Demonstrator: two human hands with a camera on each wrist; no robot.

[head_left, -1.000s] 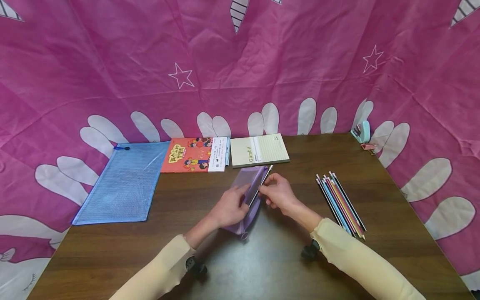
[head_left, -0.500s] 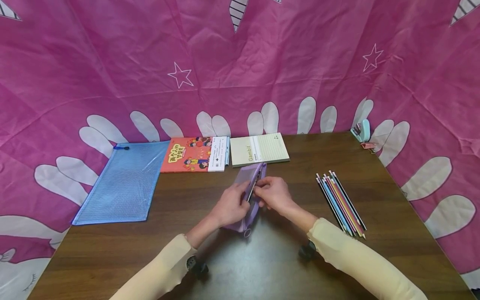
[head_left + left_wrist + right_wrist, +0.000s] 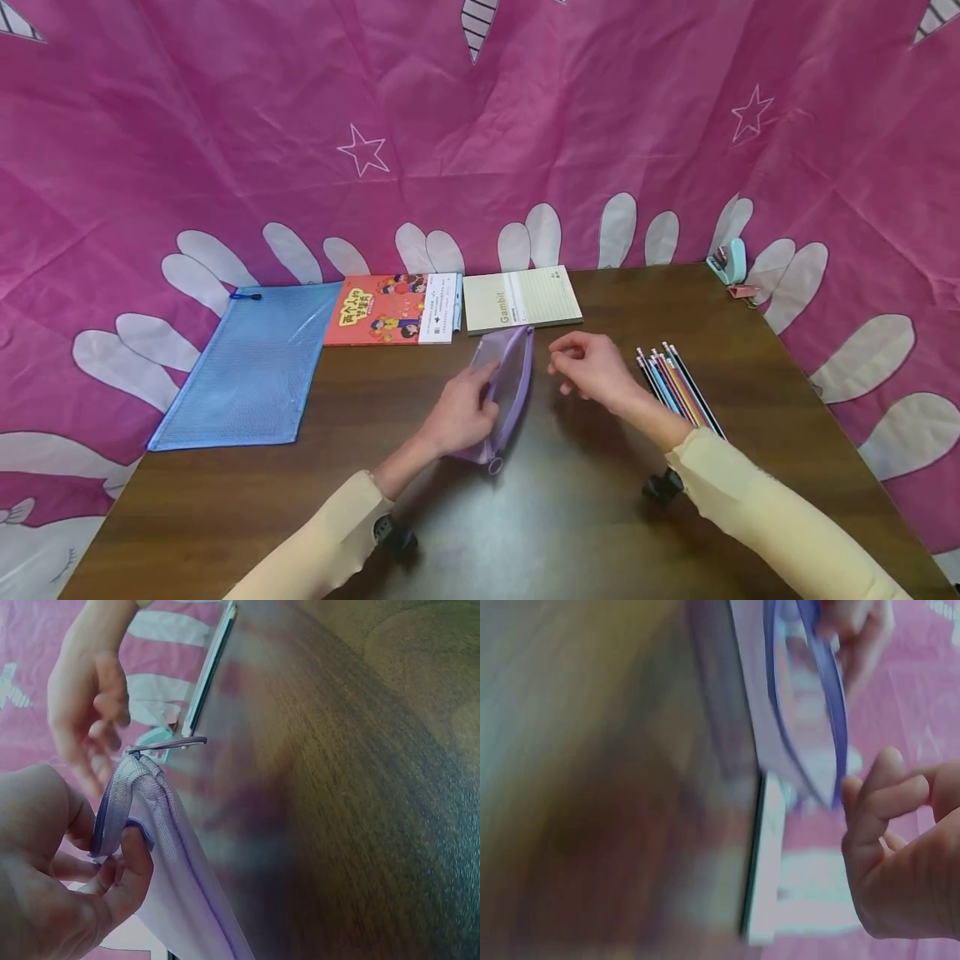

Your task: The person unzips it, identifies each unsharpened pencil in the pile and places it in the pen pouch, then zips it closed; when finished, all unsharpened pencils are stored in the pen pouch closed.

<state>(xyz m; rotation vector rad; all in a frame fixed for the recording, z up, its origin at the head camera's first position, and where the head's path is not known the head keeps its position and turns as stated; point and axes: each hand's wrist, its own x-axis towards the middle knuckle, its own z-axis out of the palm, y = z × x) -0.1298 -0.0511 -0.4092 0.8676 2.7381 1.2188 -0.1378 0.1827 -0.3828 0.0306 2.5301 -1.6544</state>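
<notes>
My left hand (image 3: 459,410) grips a purple mesh zip pencil case (image 3: 514,392) by its near-left side, holding it upright over the table. In the left wrist view, thumb and fingers pinch the edge of the case's mouth, close to the zip pull (image 3: 172,743). The mouth gapes toward the right. To the right of the case, my right hand (image 3: 594,368) is in the air with loosely bent fingers and nothing in them. Several pencils (image 3: 670,377) lie in a bundle further right, their lower ends hidden by the right forearm.
A blue mesh zip folder (image 3: 247,375) lies at left. Beside it are a red book (image 3: 375,312), a light blue pen (image 3: 457,304) and a cream notepad (image 3: 521,298) along the back. A mint stapler (image 3: 729,262) and a pink clip (image 3: 742,291) sit at the back right corner.
A dark pencil went down into the pencil case and out of sight. My right hand let go of it and moved right, away from the mouth. The left hand kept its grip.
</notes>
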